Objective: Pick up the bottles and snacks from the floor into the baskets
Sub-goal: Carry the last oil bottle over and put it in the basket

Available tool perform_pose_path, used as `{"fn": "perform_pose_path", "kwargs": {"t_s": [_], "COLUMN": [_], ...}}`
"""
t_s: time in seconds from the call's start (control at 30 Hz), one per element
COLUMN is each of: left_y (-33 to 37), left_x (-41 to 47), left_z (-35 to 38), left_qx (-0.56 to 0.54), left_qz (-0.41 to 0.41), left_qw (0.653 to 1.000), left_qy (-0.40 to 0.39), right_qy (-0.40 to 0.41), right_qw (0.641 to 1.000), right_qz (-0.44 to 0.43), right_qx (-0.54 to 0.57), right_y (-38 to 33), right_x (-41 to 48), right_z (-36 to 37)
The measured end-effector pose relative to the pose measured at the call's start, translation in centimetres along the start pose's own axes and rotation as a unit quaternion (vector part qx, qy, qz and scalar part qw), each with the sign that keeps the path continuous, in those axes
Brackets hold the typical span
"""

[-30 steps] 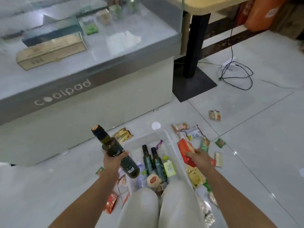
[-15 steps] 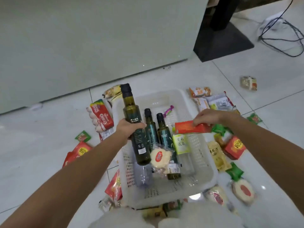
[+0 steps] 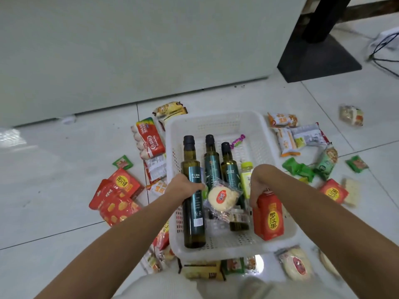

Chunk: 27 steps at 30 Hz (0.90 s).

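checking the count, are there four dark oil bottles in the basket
No, the white basket holds three dark oil bottles, one of them gripped by the left hand.

Pale tiled floor (image 3: 54, 190); white basket (image 3: 216, 120) sits on it, snack packets scattered around; red packs (image 3: 116, 197) left, green packets (image 3: 299, 168) right, black table base (image 3: 319, 59) far right.

Both forearms reach forward, left hand (image 3: 187, 187) and right hand (image 3: 260, 184) each curled closed, gripping
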<state>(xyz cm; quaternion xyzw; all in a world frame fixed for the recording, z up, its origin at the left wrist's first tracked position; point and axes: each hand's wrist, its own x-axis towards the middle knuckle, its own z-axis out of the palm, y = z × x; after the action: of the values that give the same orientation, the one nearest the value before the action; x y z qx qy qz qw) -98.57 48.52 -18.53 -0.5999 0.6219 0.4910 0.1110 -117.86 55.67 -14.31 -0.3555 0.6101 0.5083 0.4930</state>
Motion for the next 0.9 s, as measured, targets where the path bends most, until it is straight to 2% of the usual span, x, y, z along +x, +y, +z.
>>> {"fn": "perform_pose_path", "kwargs": {"t_s": [0.1, 0.27, 0.43, 0.5, 0.6, 0.7, 0.9], "left_y": [-0.1, -0.3, -0.4, -0.4, -0.1, 0.5, 1.8], "left_x": [0.1, 0.1, 0.8, 0.7, 0.0, -0.2, 0.4], "left_z": [0.2, 0.6, 0.7, 0.6, 0.1, -1.4, -5.4], "left_qx": [0.016, 0.072, 0.091, 0.126, 0.221, 0.246, 0.295], "left_qz": [0.002, 0.012, 0.009, 0.021, 0.063, 0.116, 0.190], "left_qw": [1.000, 0.997, 0.996, 0.992, 0.970, 0.949, 0.891], "left_qy": [0.013, 0.019, 0.009, 0.015, 0.077, 0.159, 0.288], "right_qy": [0.064, 0.111, 0.257, 0.292, 0.358, 0.414, 0.543], "right_qw": [0.998, 0.990, 0.953, 0.945, 0.929, 0.905, 0.826], "right_qz": [-0.019, -0.027, -0.030, -0.032, -0.021, -0.025, -0.029], "right_qx": [0.010, 0.083, 0.159, 0.146, 0.094, 0.100, 0.150], "right_y": [0.0, 0.8, 0.9, 0.9, 1.3, 2.2, 4.5], "right_x": [1.3, 4.2, 6.3, 6.3, 5.6, 4.6, 3.0], "right_z": [0.4, 1.4, 2.5, 2.6, 2.1, 1.0, -0.3]}}
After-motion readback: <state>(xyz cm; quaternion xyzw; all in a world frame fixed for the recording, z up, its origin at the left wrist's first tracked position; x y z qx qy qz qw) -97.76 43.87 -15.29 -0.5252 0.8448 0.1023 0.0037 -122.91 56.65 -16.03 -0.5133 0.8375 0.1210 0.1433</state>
